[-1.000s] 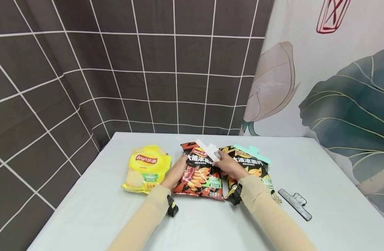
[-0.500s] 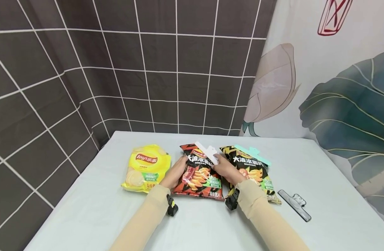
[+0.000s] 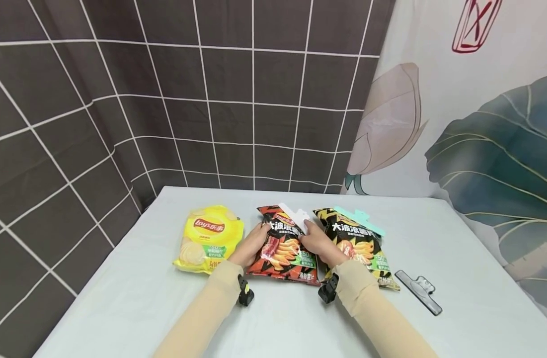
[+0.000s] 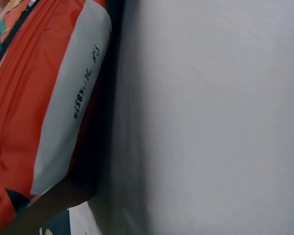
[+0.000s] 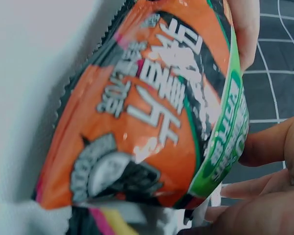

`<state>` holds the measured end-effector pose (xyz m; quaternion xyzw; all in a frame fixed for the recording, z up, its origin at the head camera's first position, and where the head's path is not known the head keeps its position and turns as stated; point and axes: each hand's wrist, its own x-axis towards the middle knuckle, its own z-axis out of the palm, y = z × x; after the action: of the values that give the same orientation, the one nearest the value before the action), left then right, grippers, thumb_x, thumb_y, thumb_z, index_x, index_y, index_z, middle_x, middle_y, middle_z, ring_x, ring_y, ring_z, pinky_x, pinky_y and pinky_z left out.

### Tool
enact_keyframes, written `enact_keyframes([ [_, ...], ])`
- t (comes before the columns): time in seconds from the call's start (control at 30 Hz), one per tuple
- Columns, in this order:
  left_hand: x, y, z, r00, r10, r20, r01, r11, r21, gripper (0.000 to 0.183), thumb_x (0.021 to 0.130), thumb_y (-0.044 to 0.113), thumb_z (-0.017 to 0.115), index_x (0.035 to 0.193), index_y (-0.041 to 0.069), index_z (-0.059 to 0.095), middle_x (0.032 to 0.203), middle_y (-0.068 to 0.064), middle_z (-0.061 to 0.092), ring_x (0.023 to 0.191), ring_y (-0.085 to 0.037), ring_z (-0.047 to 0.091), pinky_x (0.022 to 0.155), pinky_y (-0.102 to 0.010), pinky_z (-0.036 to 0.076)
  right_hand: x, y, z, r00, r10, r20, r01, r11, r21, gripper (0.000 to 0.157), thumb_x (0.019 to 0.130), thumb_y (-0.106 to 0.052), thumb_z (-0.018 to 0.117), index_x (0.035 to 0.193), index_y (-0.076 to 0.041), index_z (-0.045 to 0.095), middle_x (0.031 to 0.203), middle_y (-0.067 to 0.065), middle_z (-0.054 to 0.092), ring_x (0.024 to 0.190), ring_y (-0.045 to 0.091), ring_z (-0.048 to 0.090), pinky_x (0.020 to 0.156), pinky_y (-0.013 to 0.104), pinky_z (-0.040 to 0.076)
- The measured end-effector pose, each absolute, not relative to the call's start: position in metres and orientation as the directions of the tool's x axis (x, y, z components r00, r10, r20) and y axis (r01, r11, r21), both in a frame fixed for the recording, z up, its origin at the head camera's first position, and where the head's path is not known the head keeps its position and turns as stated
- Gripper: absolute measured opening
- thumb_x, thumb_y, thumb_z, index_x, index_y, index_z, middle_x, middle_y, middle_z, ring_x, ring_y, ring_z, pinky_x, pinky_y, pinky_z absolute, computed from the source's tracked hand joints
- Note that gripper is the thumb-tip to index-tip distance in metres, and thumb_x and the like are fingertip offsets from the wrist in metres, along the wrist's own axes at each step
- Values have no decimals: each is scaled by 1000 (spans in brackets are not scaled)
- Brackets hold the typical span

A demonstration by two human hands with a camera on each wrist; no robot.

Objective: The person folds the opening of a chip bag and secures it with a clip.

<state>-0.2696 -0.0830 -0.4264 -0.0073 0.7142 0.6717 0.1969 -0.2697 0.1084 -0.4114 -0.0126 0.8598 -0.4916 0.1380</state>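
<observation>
A red bag of potato chips (image 3: 279, 253) lies between my hands, with a white clip (image 3: 295, 215) slanting across its top right corner. My left hand (image 3: 252, 244) holds the bag's left edge, thumb on the front; its other fingers are mostly hidden. On the other side, my right hand (image 3: 321, 243) grips the bag's right edge just below the clip. In the right wrist view, the right hand's thumb (image 5: 266, 144) touches the bulging bag (image 5: 137, 117). The left wrist view shows the side of the same bag (image 4: 24, 112).
A yellow chip bag (image 3: 210, 241) lies to the left. At right, partly behind my right hand, is a black chip bag (image 3: 355, 243) with a mint green clip (image 3: 360, 218) on top. A grey clip (image 3: 418, 292) lies farther right on the white table (image 3: 282, 323).
My right hand has moved from the white clip a little left and down onto the red bag's right edge. The left hand keeps its place, and the bag stays nearly still.
</observation>
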Motion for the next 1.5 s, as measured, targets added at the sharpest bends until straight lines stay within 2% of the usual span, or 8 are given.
enact_keyframes([
  [0.17, -269, -80, -424, -935, 198, -296, -269, 152, 951, 54, 102, 34, 37, 150, 11, 26, 128, -19, 57, 93, -23, 67, 79, -37, 57, -264, 102, -405, -977, -143, -155, 45, 578, -815, 61, 96, -7, 46, 150, 6, 20, 153, 28, 25, 141, 44, 24, 112, 56, 27],
  [0.27, -269, -79, -422, -945, 174, -275, -241, 196, 951, 56, 101, 29, 42, 150, 8, 25, 132, -21, 54, 104, -28, 63, 89, -42, 53, -262, 97, -401, -984, -137, -118, 14, 592, -806, 61, 96, -10, 47, 150, 5, 22, 153, 28, 25, 142, 43, 22, 113, 56, 24],
  [0.43, -271, -84, -413, -965, 155, -211, -163, 274, 948, 63, 99, 25, 47, 152, 6, 20, 150, -21, 36, 135, -37, 38, 112, -53, 31, -255, 83, -395, -989, -142, -43, -50, 593, -804, 64, 96, -14, 50, 150, 5, 22, 156, 27, 18, 146, 42, 12, 117, 56, 14],
  [0.57, -267, -94, -397, -969, 139, -204, -148, 336, 930, 68, 98, 28, 46, 154, 8, 13, 156, -23, 23, 144, -41, 22, 115, -59, 18, -248, 70, -388, -986, -166, 8, -99, 550, -829, 67, 97, -19, 51, 151, 3, 18, 157, 26, 15, 146, 41, 13, 116, 57, 15],
  [0.73, -261, -112, -378, -980, 119, -157, -95, 411, 906, 70, 97, 31, 47, 155, 12, 13, 156, -22, 23, 142, -42, 25, 113, -57, 24, -238, 52, -379, -977, -210, 37, -127, 432, -893, 69, 99, -25, 50, 153, -2, 14, 159, 20, 16, 145, 38, 18, 116, 56, 20],
  [1.0, -257, -149, -359, -989, 86, -118, -52, 551, 833, 65, 100, 34, 42, 155, 12, 14, 156, -21, 24, 143, -42, 23, 114, -57, 21, -229, 25, -373, -969, -246, -25, -33, 226, -973, 66, 100, -28, 48, 154, -8, 15, 159, 14, 22, 144, 33, 28, 113, 50, 29],
  [1.2, -256, -176, -353, -987, 41, -154, -108, 540, 834, 64, 101, 34, 41, 155, 13, 14, 158, -20, 20, 143, -42, 22, 115, -57, 18, -229, 9, -376, -954, -287, -88, 59, 108, -992, 65, 101, -27, 45, 154, -8, 13, 159, 16, 21, 142, 38, 30, 114, 50, 27],
  [1.5, -259, -211, -363, -976, -71, -204, -211, 525, 824, 67, 100, 32, 37, 155, 11, 6, 159, -24, 9, 145, -45, 8, 114, -63, 9, -234, -8, -382, -916, -337, -219, 275, -128, -953, 64, 102, -18, 42, 155, -6, 7, 161, 17, 10, 148, 33, 15, 118, 50, 19],
])
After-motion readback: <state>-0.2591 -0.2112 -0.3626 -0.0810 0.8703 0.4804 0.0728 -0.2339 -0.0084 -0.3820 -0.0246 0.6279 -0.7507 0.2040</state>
